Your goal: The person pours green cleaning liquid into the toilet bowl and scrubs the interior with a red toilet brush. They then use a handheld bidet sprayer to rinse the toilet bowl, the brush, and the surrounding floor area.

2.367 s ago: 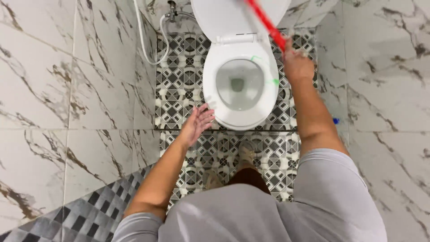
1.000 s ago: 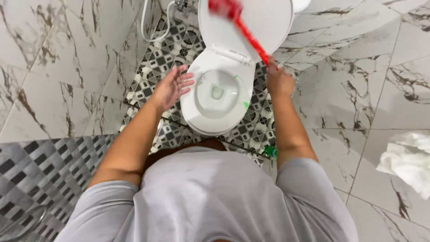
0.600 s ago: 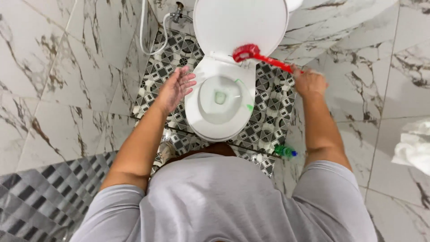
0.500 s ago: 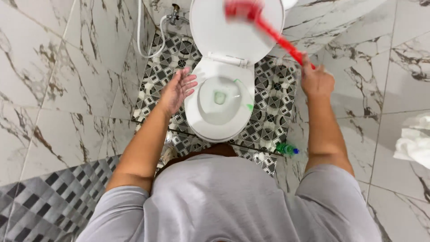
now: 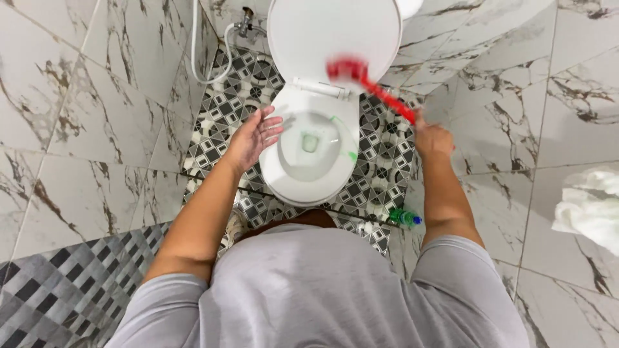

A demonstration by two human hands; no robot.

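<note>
Right hand (image 5: pixel 433 138): we close it round the handle of a red brush (image 5: pixel 367 84) (head blurred), held above the toilet (image 5: pixel 316 154) bowl's back edge, before the raised lid (image 5: pixel 335 35). Left hand (image 5: pixel 253 136): open, fingers spread, empty, just beside the bowl's left rim. Green bottle (image 5: pixel 405 217): on floor, right of the bowl.
</note>
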